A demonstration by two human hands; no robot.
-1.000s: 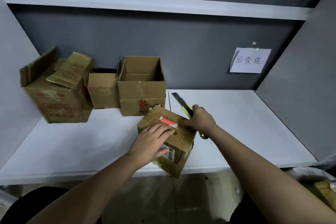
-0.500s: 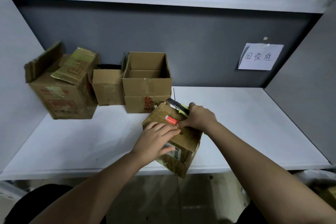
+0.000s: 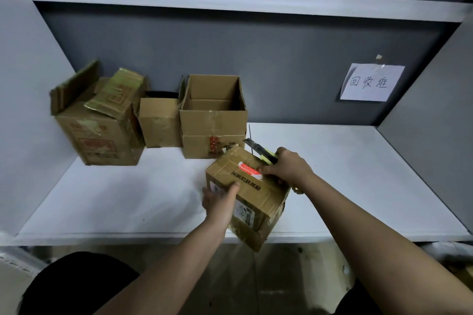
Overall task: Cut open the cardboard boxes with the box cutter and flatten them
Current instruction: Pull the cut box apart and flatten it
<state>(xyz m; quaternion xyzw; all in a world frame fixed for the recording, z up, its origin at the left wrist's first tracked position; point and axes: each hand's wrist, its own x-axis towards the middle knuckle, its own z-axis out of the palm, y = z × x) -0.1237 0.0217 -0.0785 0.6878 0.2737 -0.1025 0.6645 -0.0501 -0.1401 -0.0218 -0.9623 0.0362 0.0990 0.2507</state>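
One taped cardboard box (image 3: 247, 194) sits at the front edge of the tabletop (image 3: 128, 199), one corner overhanging; it looks light and stiff but likely to skid, so bracing its side wall is the sensible hold. Left hand (image 3: 220, 201) cups the box's near-left side, thumb hooked over the top edge. Right hand (image 3: 288, 167) is clenched around the box cutter (image 3: 259, 150), blade angled up and away over the far top edge, though whether the tip touches the tape I can't tell.
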